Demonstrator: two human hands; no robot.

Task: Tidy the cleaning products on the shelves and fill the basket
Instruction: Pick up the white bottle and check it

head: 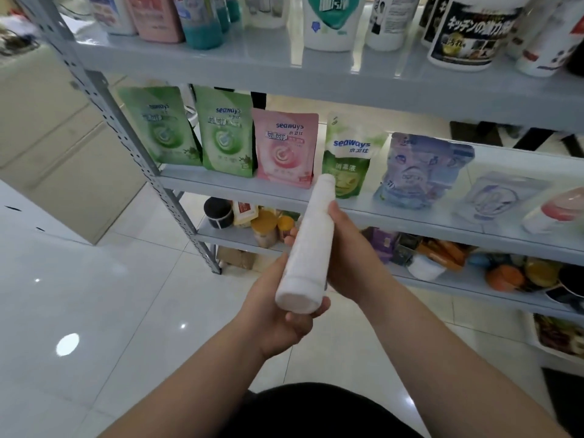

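Observation:
A plain white bottle (311, 245) is held in front of the grey shelf unit (221, 181), its neck pointing up toward the middle shelf and its base toward me. My left hand (278, 311) grips the bottle's base from below. My right hand (347, 251) grips its body from the right, thumb along the side. On the middle shelf stand refill pouches: two green ones (227, 134), a pink one (284, 147), a green-and-white one (347, 159) and a bluish one (420, 172). No basket is in view.
The top shelf carries bottles, among them a white one with a green label (331, 20) and a black-labelled tub (471, 33). The lower shelf holds jars, cans and boxes (265, 226). Glossy white floor tiles (94, 295) spread to the left; a beige cabinet (47, 128) stands beyond.

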